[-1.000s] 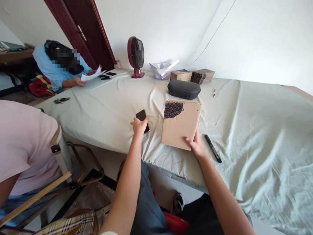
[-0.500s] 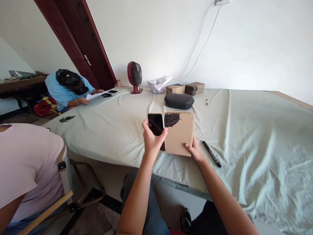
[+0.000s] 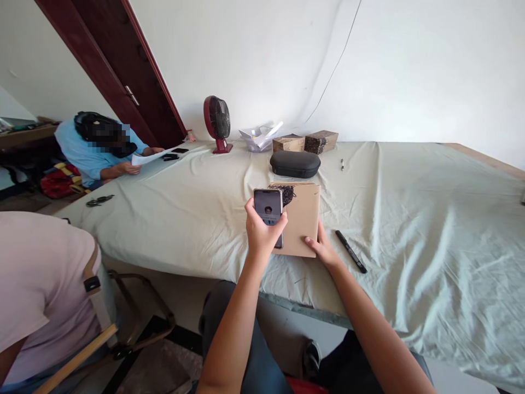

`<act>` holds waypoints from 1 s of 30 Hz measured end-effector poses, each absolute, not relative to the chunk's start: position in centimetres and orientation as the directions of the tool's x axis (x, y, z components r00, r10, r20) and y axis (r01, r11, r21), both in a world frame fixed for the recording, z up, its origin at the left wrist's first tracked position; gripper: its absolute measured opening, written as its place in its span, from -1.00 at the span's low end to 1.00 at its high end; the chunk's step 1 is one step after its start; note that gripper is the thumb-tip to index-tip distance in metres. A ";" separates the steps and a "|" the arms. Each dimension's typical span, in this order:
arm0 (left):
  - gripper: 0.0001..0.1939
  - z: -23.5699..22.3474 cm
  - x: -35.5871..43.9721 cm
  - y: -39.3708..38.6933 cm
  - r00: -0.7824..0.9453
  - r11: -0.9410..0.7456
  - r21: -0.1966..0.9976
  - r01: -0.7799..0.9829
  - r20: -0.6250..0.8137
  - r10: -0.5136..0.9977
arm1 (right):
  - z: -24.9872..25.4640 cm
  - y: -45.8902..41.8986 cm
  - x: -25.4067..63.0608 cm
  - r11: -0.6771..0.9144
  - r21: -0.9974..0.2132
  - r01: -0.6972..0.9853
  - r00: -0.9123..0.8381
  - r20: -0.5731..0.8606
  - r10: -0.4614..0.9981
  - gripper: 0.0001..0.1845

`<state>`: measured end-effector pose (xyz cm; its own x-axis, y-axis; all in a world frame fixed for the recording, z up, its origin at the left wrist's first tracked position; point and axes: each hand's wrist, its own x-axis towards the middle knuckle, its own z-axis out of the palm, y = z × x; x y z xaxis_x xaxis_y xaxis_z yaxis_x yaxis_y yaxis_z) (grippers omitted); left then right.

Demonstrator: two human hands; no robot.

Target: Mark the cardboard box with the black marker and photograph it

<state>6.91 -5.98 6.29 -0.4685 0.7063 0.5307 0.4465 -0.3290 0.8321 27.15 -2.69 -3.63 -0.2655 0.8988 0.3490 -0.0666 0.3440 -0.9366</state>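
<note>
Near the middle of the frame, the left hand (image 3: 262, 235) is wrapped around a phone (image 3: 268, 201), thumb along one edge, the lit screen facing up. Just to its right, the right hand (image 3: 322, 249) grips a flat piece of brown cardboard (image 3: 301, 224) by its lower right corner, thumb on the face. The phone overlaps the cardboard's left side; I can't tell whether they touch. A black scribble (image 3: 289, 193) shows at the cardboard's upper left. I'd judge the step in hand to be holding both together, and the next move to call for a steady right hand and a left thumb free to reach the screen.

Right of the hands lies a black marker (image 3: 351, 251). Beyond the cardboard sits a dark case (image 3: 295, 164), with a red fan (image 3: 217, 123) at upper centre. Towards the upper left, a person in blue (image 3: 76, 148) bends over paper (image 3: 148, 157).
</note>
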 end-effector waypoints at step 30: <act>-0.42 -3.0 -1.0 -4.0 -0.441 0.333 0.413 0.848 0.200 0.875 | -4.2 -3.2 27.3 0.365 -0.926 -0.093 -0.237 0.377 0.896 0.27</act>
